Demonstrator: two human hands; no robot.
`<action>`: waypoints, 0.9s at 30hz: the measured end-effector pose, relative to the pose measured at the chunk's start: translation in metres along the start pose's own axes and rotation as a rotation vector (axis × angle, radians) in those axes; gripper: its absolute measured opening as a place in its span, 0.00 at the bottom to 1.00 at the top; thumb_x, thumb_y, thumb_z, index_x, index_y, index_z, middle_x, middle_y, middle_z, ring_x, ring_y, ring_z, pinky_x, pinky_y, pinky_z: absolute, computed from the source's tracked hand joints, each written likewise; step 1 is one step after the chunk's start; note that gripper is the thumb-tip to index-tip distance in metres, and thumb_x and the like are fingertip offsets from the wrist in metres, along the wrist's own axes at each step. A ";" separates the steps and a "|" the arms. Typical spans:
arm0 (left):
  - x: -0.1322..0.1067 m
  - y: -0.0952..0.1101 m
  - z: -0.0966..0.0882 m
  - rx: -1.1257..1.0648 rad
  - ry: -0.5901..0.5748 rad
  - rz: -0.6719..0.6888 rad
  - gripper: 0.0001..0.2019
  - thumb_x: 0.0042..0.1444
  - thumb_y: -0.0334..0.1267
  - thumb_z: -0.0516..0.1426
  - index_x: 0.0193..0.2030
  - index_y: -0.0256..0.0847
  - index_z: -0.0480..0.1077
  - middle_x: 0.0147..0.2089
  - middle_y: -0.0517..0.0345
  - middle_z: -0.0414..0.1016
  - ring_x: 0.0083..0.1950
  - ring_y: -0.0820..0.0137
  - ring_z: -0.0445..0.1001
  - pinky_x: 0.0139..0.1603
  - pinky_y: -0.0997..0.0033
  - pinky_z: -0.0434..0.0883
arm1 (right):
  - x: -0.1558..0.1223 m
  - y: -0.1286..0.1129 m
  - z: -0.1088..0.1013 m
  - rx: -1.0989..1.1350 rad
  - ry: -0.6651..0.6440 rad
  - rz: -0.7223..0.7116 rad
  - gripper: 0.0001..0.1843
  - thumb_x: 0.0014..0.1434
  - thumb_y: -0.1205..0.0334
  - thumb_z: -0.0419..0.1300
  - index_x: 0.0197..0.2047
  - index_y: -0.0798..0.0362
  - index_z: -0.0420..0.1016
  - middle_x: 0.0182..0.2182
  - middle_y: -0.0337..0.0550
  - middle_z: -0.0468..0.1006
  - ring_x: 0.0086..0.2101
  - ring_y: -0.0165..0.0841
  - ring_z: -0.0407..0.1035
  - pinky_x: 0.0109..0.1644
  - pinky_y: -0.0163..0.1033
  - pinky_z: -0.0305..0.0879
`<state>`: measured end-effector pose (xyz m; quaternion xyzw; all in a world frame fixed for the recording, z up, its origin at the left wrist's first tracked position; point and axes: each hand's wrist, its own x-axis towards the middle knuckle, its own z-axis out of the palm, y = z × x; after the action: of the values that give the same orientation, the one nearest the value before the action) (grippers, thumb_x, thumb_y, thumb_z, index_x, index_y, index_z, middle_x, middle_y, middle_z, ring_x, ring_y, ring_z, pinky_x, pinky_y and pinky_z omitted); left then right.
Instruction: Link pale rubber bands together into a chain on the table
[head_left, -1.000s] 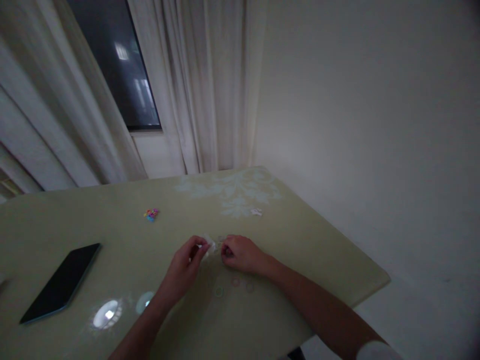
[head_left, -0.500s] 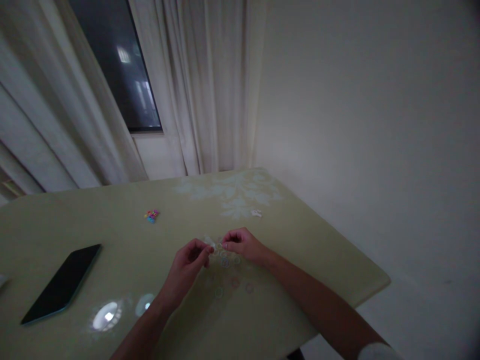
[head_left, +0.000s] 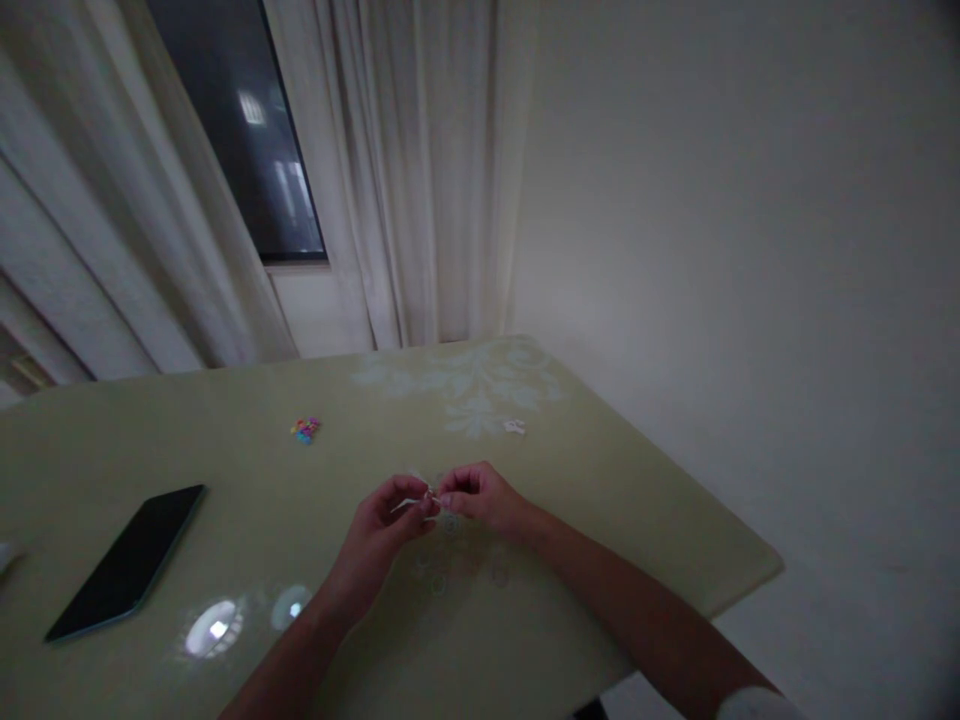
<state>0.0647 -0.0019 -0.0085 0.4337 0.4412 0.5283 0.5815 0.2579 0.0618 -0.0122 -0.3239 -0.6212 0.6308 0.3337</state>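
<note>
Dimly: left hand (head_left: 379, 532) and right hand (head_left: 481, 497), both grips pinched on small pale item (head_left: 411, 501); its identity unclear.

Open table (head_left: 645, 505) right; phone (head_left: 124, 563) far left

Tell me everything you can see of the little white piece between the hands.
The white piece is a small, thin, pale sliver, its material too blurred to tell. It is held over the greenish table, lying roughly level, pinched at one end by the left hand and at the other by the right hand.
</note>
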 end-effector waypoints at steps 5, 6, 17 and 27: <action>0.001 -0.001 0.000 -0.003 0.000 0.018 0.16 0.51 0.48 0.72 0.39 0.42 0.76 0.38 0.53 0.85 0.41 0.64 0.83 0.42 0.68 0.78 | 0.001 0.001 0.000 0.031 0.024 0.017 0.19 0.51 0.47 0.71 0.33 0.56 0.79 0.20 0.31 0.65 0.22 0.24 0.51 0.27 0.34 0.45; 0.001 -0.001 0.000 0.007 0.008 0.022 0.16 0.51 0.48 0.72 0.38 0.42 0.76 0.39 0.52 0.85 0.41 0.63 0.83 0.42 0.68 0.78 | 0.001 0.000 0.001 0.042 0.026 0.023 0.19 0.50 0.47 0.72 0.32 0.56 0.79 0.19 0.30 0.64 0.22 0.24 0.50 0.27 0.34 0.45; -0.001 -0.002 0.004 0.019 0.008 0.035 0.16 0.51 0.49 0.72 0.38 0.42 0.76 0.39 0.53 0.84 0.42 0.63 0.83 0.45 0.66 0.79 | 0.000 -0.002 0.004 0.046 0.084 0.010 0.19 0.50 0.46 0.71 0.32 0.55 0.79 0.20 0.31 0.66 0.22 0.25 0.51 0.27 0.34 0.46; 0.001 0.008 -0.003 0.003 0.088 0.058 0.18 0.50 0.47 0.73 0.37 0.41 0.72 0.37 0.59 0.80 0.38 0.69 0.80 0.40 0.72 0.78 | -0.005 -0.011 -0.020 -0.421 -0.035 -0.057 0.13 0.53 0.54 0.71 0.36 0.56 0.83 0.21 0.31 0.64 0.24 0.26 0.56 0.29 0.33 0.51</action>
<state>0.0602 -0.0002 -0.0017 0.4236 0.4543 0.5629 0.5453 0.2771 0.0689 -0.0011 -0.3577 -0.7539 0.4830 0.2655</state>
